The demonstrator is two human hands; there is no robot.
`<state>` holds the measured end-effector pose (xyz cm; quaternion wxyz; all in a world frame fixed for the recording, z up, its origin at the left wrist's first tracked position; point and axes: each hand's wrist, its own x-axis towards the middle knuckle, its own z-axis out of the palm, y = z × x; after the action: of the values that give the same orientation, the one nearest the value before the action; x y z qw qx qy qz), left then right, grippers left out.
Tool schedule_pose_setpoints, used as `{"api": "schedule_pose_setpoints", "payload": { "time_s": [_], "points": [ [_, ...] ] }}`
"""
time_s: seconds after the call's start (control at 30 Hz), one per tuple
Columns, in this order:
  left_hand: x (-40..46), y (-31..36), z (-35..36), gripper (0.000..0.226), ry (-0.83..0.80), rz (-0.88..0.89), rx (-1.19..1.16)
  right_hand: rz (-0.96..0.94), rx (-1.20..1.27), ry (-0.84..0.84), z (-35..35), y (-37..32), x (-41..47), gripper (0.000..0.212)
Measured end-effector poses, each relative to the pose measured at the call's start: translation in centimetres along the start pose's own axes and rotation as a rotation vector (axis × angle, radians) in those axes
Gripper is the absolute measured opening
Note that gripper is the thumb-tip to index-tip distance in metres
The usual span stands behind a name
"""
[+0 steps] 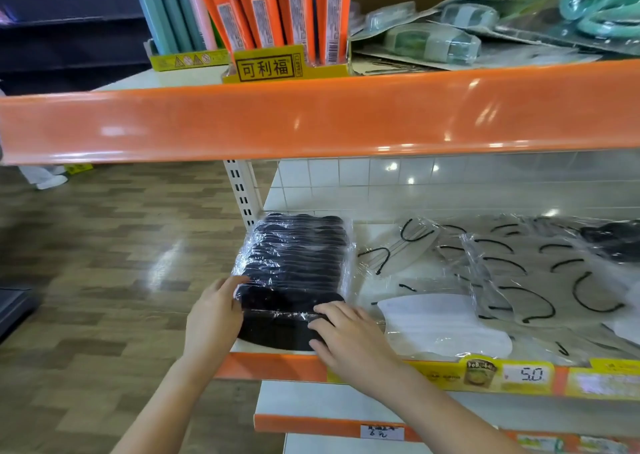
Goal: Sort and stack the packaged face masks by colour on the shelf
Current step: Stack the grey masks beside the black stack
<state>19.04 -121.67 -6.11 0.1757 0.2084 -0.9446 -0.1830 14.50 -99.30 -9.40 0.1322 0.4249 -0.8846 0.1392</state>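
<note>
A stack of black face masks [294, 263] in clear plastic packs stands at the left end of the middle shelf [263, 348]. My left hand [214, 315] presses flat against the stack's left side near the front. My right hand [346, 339] lies on the front of the stack with fingers spread, touching the lowest packs. To the right, packs of white masks with black ear loops [446, 325] lie loose and overlapping across the shelf. One more black pack [613, 242] lies at the far right.
The orange edge of the upper shelf [311, 121] hangs over the masks. On it stand boxes of orange and teal items [270, 21] and blister packs [433, 41]. A price strip [526, 374] runs along the shelf front. Wood floor lies to the left.
</note>
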Motion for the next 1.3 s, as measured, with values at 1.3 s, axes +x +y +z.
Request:
{"api": "schedule_pose_setpoints", "payload": {
  "time_s": [1.3],
  "points": [
    [4.1,1.9,3.7,0.054,-0.146,-0.095,-0.198,0.105,-0.003,-0.371,1.0,1.2,5.4,0.066]
  ]
}}
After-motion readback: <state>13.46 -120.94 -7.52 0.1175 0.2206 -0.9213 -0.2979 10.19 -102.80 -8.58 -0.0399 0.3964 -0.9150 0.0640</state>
